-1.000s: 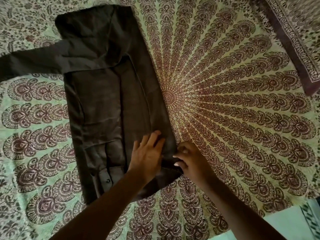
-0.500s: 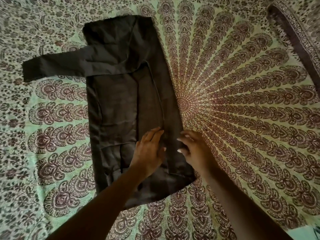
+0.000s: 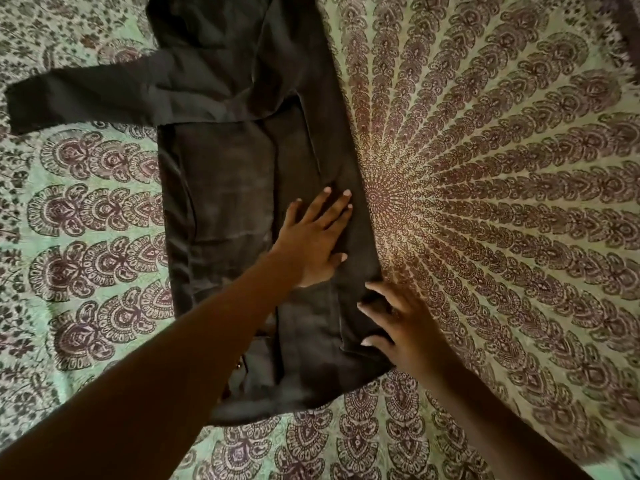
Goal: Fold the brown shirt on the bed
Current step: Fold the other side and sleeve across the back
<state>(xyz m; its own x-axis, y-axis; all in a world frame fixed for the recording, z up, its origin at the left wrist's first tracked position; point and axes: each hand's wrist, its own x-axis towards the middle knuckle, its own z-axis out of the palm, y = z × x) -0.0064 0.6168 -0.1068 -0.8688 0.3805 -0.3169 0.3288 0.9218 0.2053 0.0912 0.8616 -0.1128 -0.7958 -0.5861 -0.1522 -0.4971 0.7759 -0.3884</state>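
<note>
- On the bed, the left hand has slid farther up the brown shirt, flat and spread
- The right hand now pinches its near right edge; the left sleeve still lies unfolded

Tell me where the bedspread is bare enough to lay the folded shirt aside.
Right of the brown shirt, the bedspread lies bare out to the frame edge. Left, a smaller patch lies below the outstretched sleeve. Crowded: the near right edge, with the left hand and right hand.

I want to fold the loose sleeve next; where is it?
The sleeve sticks out left from the shirt, upper left in the head view, flat on the bedspread.
</note>
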